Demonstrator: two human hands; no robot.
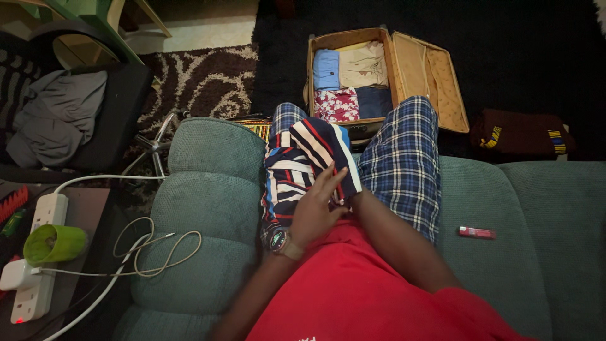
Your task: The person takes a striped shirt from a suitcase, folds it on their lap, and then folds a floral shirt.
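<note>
Your left hand lies flat, fingers spread, on one striped garment across your lap; your right hand's grip is hidden beneath it, so I cannot tell. Beyond your knees, one open suitcase holds four folded clothes.

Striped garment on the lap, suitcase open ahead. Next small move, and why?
Probably press the fold flat. The left hand lies on top of the striped garment, which sits bunched and uneven on the lap, while the right hand is hidden under its edge. The open suitcase on the floor holds flat, neatly folded clothes, so this piece looks unfinished by comparison.
</note>
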